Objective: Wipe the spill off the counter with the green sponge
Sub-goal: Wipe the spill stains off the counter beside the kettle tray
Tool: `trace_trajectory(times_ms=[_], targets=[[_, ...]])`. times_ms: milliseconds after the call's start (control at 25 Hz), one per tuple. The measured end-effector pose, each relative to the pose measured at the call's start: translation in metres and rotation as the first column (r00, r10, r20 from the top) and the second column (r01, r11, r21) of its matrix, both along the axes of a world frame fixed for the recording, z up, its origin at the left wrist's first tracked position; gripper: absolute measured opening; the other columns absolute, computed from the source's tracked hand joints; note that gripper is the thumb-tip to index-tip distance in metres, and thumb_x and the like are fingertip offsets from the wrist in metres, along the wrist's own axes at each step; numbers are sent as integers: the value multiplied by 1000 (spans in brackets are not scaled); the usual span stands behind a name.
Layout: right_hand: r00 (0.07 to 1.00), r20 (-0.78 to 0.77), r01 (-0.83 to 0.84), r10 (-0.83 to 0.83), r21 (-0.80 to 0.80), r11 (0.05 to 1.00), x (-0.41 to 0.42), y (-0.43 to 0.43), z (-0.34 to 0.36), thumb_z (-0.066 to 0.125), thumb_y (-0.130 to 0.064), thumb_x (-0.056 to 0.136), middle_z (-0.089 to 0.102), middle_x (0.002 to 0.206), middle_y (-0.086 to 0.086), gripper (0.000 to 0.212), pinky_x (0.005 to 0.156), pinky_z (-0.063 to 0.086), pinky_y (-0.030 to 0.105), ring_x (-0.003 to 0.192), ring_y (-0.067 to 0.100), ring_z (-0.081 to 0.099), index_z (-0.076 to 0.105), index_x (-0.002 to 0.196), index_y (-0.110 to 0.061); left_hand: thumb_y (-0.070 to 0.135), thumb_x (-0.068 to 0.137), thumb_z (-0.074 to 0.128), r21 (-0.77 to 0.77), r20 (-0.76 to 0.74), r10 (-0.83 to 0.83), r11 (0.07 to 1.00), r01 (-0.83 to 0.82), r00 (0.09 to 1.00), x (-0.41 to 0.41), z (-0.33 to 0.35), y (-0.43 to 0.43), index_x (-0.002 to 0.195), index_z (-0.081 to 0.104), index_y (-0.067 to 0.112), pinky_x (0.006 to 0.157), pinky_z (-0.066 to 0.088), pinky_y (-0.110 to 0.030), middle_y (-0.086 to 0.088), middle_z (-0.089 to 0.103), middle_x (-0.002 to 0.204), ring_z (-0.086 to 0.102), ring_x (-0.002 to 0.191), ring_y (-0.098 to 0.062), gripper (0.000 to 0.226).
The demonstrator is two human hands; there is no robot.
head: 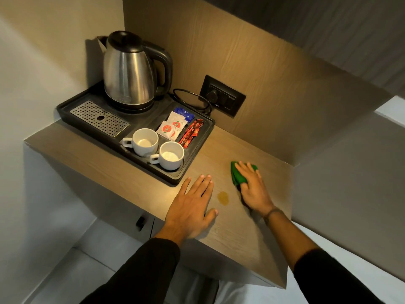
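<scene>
A small yellow-brown spill (223, 197) lies on the wooden counter (236, 233), between my two hands. My right hand (254, 189) presses flat on the green sponge (237, 175), which sits on the counter just right of and beyond the spill. Most of the sponge is hidden under my fingers. My left hand (192, 207) rests palm down on the counter to the left of the spill, fingers spread, holding nothing.
A black tray (192, 163) stands at the back left, holding a steel kettle (129, 71), two white cups (144, 141) (171, 155) and sachets (175, 126). A wall socket (223, 95) with a plugged cord is behind. The counter's front edge runs below my wrists.
</scene>
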State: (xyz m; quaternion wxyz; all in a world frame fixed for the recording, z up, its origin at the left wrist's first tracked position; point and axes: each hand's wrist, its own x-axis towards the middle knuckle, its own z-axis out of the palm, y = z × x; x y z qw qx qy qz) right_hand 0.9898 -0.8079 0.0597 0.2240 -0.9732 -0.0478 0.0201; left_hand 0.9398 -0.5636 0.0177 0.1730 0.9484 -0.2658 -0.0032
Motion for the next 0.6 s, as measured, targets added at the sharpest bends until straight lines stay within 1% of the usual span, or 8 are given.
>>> trace_trajectory(times_ms=[40, 80, 200, 240, 320, 440, 480, 600], targets=[[998, -35, 48, -47, 11, 999, 10, 16, 6, 48, 7, 89, 30, 168, 8, 72, 129, 5, 55, 159, 30, 14, 38, 156, -18, 62, 102, 29, 6, -3, 0, 1000, 0, 1000, 0, 1, 0, 166, 10, 12, 130, 7, -55, -8, 8, 177, 0, 161, -23, 83], [998, -50, 30, -28, 26, 999, 9, 30, 8, 49, 8, 89, 29, 168, 8, 74, 129, 4, 55, 159, 30, 13, 37, 157, -18, 62, 102, 29, 12, -8, 1, 1000, -1, 1000, 0, 2, 1, 166, 10, 12, 130, 8, -55, -8, 7, 177, -1, 161, -23, 83], [978, -19, -206, 206, 25, 978, -56, 27, -8, 43, -1, 88, 23, 171, -5, 78, 130, -3, 49, 160, 18, 5, 28, 160, -30, 62, 102, 27, 28, -19, -6, 1000, 6, 1000, 0, 4, 0, 166, 9, 11, 130, 7, -56, -9, 6, 177, -2, 161, -23, 83], [971, -12, -240, 240, 12, 971, -89, 14, -13, 41, -3, 87, 20, 172, -10, 81, 129, -3, 48, 160, 15, 4, 24, 160, -34, 61, 103, 27, 36, -23, -7, 999, 8, 1000, 0, 4, 0, 166, 8, 11, 130, 7, -56, -9, 5, 177, -3, 161, -23, 83], [976, -2, -217, 217, 2, 976, -116, -9, -13, 40, -4, 88, 19, 171, -13, 81, 130, 2, 53, 160, 14, 5, 24, 160, -37, 61, 104, 27, 46, -22, -6, 999, 7, 1000, -1, 5, 0, 166, 7, 10, 130, 6, -57, -9, 3, 177, -4, 161, -23, 83], [1000, -23, -18, 18, 17, 1000, -76, 10, 0, 42, 1, 86, 26, 169, 0, 77, 128, 7, 60, 160, 20, 9, 32, 158, -24, 61, 104, 29, 49, -29, -20, 999, 21, 999, -1, 7, 1, 166, 7, 10, 130, 6, -57, -10, 3, 177, -4, 161, -23, 82], [999, -43, 1, 0, 30, 1000, -67, 24, 5, 44, 5, 85, 27, 169, 1, 78, 128, 6, 60, 160, 22, 9, 33, 158, -22, 60, 105, 29, 49, -27, -19, 999, 20, 999, -1, 7, 1, 166, 7, 10, 130, 5, -57, -10, 3, 177, -4, 161, -23, 82], [980, -64, -187, 186, -1, 982, -87, 27, -3, 44, 1, 87, 20, 171, -7, 82, 130, -2, 53, 160, 17, 4, 27, 160, -32, 61, 105, 27, 56, -36, -29, 998, 31, 999, -1, 7, 1, 165, 3, 10, 130, 5, -57, -10, 0, 177, -6, 161, -23, 82]])
